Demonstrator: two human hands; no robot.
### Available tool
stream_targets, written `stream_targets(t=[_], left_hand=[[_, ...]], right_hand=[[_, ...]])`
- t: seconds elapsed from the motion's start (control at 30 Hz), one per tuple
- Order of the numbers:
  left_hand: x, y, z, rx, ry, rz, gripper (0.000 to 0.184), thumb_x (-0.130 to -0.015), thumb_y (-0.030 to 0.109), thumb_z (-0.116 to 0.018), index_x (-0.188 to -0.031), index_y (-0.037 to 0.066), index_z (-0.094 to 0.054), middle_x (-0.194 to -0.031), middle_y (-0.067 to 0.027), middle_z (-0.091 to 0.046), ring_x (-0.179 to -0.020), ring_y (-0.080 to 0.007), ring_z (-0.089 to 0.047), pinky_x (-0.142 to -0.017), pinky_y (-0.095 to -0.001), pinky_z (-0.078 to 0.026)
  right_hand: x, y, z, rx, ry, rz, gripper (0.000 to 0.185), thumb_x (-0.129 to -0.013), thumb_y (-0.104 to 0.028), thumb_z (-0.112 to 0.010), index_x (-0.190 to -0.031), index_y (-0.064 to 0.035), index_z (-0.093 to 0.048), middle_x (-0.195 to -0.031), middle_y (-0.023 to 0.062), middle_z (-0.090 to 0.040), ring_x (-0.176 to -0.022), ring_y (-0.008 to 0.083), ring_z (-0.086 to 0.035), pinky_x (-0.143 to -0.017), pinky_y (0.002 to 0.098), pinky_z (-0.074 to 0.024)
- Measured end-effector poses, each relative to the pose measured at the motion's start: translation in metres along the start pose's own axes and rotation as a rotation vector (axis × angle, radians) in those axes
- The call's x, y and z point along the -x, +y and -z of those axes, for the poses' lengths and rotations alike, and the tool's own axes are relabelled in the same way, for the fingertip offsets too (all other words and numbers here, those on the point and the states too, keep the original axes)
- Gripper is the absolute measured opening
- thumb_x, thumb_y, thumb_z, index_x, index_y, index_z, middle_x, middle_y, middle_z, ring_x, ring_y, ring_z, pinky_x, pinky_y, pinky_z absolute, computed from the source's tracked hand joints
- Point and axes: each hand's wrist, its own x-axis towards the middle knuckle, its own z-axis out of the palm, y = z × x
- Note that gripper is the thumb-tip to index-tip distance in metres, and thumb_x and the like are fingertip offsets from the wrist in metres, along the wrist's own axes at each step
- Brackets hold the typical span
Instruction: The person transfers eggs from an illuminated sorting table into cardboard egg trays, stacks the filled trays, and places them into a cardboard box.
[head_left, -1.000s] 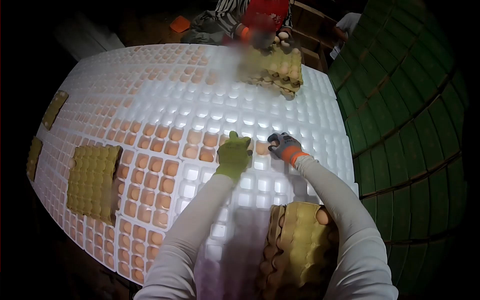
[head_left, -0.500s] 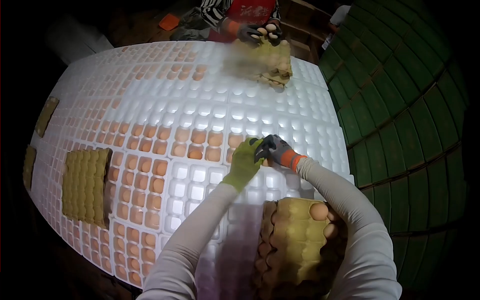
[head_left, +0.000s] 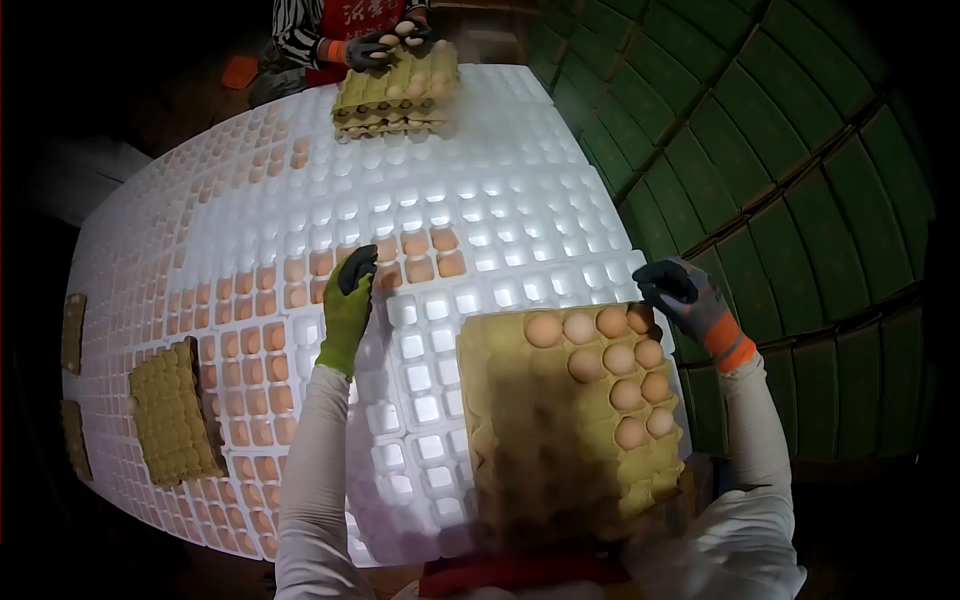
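Observation:
My left hand (head_left: 350,305), in a green glove with dark fingers, is raised over the white egg trays (head_left: 425,375), near several placed eggs. Its fingers are curled, and no egg shows in them. At the upper right corner of a stacked yellow carton (head_left: 490,350), my right hand (head_left: 688,298) in a grey glove with an orange cuff also has bent fingers; their inside is hidden. Several brown eggs (head_left: 619,358) sit in the carton's top and right cells. Its left cells hold no eggs and lie partly in shadow.
Across the table a person in a red apron (head_left: 360,20) holds eggs over another carton stack (head_left: 395,90). A yellow carton (head_left: 170,415) lies at left, with smaller ones (head_left: 75,335) beyond. Green boxes (head_left: 790,240) are stacked at right.
My hands have separated, the left moving left and the right toward the near carton's corner. More of that carton shows. The view has turned right, and eggs stand where my hands were.

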Motion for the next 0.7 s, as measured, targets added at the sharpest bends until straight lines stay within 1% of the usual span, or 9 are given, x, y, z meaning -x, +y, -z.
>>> stream_targets(t=[0.13, 0.2, 0.23, 0.27, 0.37, 0.53, 0.57, 0.63, 0.7], left_hand=[[0.031, 0.058, -0.025, -0.039, 0.035, 0.154, 0.033, -0.095, 0.000, -0.059, -0.127, 0.001, -0.066, -0.111, -0.0018, -0.069, -0.089, -0.0048, -0.061, -0.076, -0.0196, -0.048], [0.045, 0.097, -0.080, -0.118, -0.189, 0.076, 0.032, -0.092, 0.007, -0.069, -0.124, 0.007, -0.070, -0.106, 0.0049, -0.066, -0.089, -0.0038, -0.059, -0.075, -0.0197, -0.047], [0.052, 0.117, -0.107, -0.155, -0.329, -0.005, 0.036, -0.088, 0.004, -0.074, -0.124, 0.004, -0.069, -0.119, -0.0057, -0.070, -0.102, -0.0142, -0.064, -0.094, -0.0309, -0.051], [0.057, 0.138, -0.128, -0.527, -0.435, -0.387, 0.047, -0.081, 0.015, -0.081, -0.126, 0.009, -0.069, -0.117, -0.0089, -0.069, -0.105, -0.0212, -0.064, -0.095, -0.0372, -0.051], [0.067, 0.154, -0.179, -1.025, -0.568, -0.533, 0.059, -0.072, 0.034, -0.086, -0.125, 0.013, -0.069, -0.111, -0.0066, -0.069, -0.102, -0.0305, -0.061, -0.093, -0.0437, -0.048], [0.072, 0.153, -0.174, -0.855, -0.508, -0.478, 0.056, -0.074, 0.025, -0.086, -0.125, 0.011, -0.067, -0.113, -0.0083, -0.069, -0.098, -0.0270, -0.064, -0.086, -0.0417, -0.053], [0.074, 0.152, -0.170, -0.732, -0.432, -0.463, 0.055, -0.076, 0.023, -0.085, -0.126, 0.010, -0.066, -0.112, -0.0081, -0.069, -0.097, -0.0251, -0.065, -0.084, -0.0405, -0.054], [0.070, 0.146, -0.169, -0.011, -0.414, 0.068, 0.035, -0.082, 0.020, -0.077, -0.113, 0.008, -0.067, -0.113, -0.0068, -0.065, -0.105, -0.0205, -0.066, -0.089, -0.0342, -0.055], [0.062, 0.143, -0.175, 0.048, -0.445, 0.220, 0.040, -0.079, 0.021, -0.079, -0.115, 0.008, -0.066, -0.114, -0.0093, -0.063, -0.101, -0.0239, -0.066, -0.087, -0.0356, -0.055]], right_hand=[[0.048, -0.033, -0.010, 0.120, -0.046, 0.229, 0.026, -0.081, -0.021, -0.077, -0.105, -0.0100, -0.073, -0.097, 0.0067, -0.070, -0.090, 0.0220, -0.067, -0.080, 0.0353, -0.0547], [0.048, -0.051, -0.038, 0.391, -0.012, 0.426, 0.028, -0.078, -0.024, -0.081, -0.100, -0.0104, -0.071, -0.093, 0.0064, -0.067, -0.088, 0.0237, -0.065, -0.078, 0.0378, -0.0538], [0.043, -0.050, -0.061, 0.523, 0.000, 0.462, 0.029, -0.076, -0.025, -0.083, -0.097, -0.0104, -0.070, -0.092, 0.0067, -0.066, -0.089, 0.0245, -0.065, -0.077, 0.0387, -0.0533], [0.039, -0.050, -0.070, 0.659, 0.020, 0.499, 0.030, -0.074, -0.027, -0.085, -0.095, -0.0104, -0.069, -0.091, 0.0069, -0.065, -0.089, 0.0253, -0.064, -0.077, 0.0397, -0.0528], [0.036, -0.051, -0.041, 0.283, -0.020, 0.365, 0.031, -0.073, -0.026, -0.086, -0.090, -0.0088, -0.066, -0.087, 0.0073, -0.062, -0.085, 0.0269, -0.061, -0.076, 0.0394, -0.0513], [0.066, -0.006, 0.015, -0.922, -0.010, -0.178, 0.051, -0.082, -0.021, -0.083, -0.127, -0.0095, -0.064, -0.109, 0.0024, -0.064, -0.096, 0.0141, -0.064, -0.087, 0.0353, -0.0543], [0.060, -0.003, 0.017, -0.724, -0.015, -0.139, 0.050, -0.083, -0.023, -0.082, -0.127, -0.0097, -0.064, -0.113, 0.0038, -0.064, -0.100, 0.0159, -0.065, -0.089, 0.0355, -0.0543], [0.039, 0.005, 0.016, -0.336, -0.014, -0.068, 0.048, -0.085, -0.027, -0.078, -0.128, -0.0102, -0.064, -0.121, 0.0065, -0.065, -0.108, 0.0195, -0.066, -0.093, 0.0358, -0.0541], [0.016, -0.008, 0.004, 0.442, -0.123, 0.100, 0.046, -0.081, -0.036, -0.077, -0.122, -0.0158, -0.068, -0.119, 0.0089, -0.061, -0.107, 0.0309, -0.065, -0.091, 0.0436, -0.0543]])
